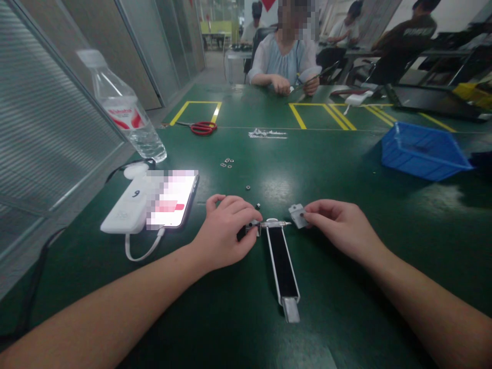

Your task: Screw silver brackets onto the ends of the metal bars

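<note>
My left hand (229,230) is closed on a small metal bracket (253,228) at the left end of a thin rod. The rod crosses the top of a long black strip with a white frame (283,261), which lies on the green table and has a pale tab (291,310) at its near end. My right hand (342,223) pinches a small silver plate (298,216) with holes, just right of the rod's free end and apart from it. A dark nut (258,205) stands by my left fingertips, and another nut (248,187) lies farther off.
Several washers (227,163) lie beyond my hands. On the left are a water bottle (128,115), a white power bank (126,205) and a phone (179,200). Red-handled scissors (203,128) and a blue bin (423,151) stand farther back. A person (286,61) sits across the table.
</note>
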Tool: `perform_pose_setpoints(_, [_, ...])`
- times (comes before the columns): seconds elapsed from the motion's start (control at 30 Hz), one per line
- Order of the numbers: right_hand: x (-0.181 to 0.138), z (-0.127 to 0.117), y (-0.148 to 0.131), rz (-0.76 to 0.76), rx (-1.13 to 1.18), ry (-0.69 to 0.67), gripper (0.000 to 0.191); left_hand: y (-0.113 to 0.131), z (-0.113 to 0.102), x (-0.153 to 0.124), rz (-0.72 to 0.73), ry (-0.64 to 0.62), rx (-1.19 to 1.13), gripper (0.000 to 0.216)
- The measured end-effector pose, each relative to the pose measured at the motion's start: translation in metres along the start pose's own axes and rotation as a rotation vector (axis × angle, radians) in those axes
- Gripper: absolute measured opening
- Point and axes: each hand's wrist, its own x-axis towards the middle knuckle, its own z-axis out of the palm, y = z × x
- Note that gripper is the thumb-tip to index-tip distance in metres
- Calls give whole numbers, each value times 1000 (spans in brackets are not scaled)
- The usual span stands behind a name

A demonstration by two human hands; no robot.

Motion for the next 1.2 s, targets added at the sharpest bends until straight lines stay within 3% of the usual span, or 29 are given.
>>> perform_pose_setpoints(0.47, [-1, -1, -3, 22, -42, -101, 11, -5, 3, 0, 23, -45, -12, 14])
perform_pose_setpoints(1.2, [-3, 2, 3, -233, -324, -174, 24, -6, 4, 0, 61, -66, -29, 15])
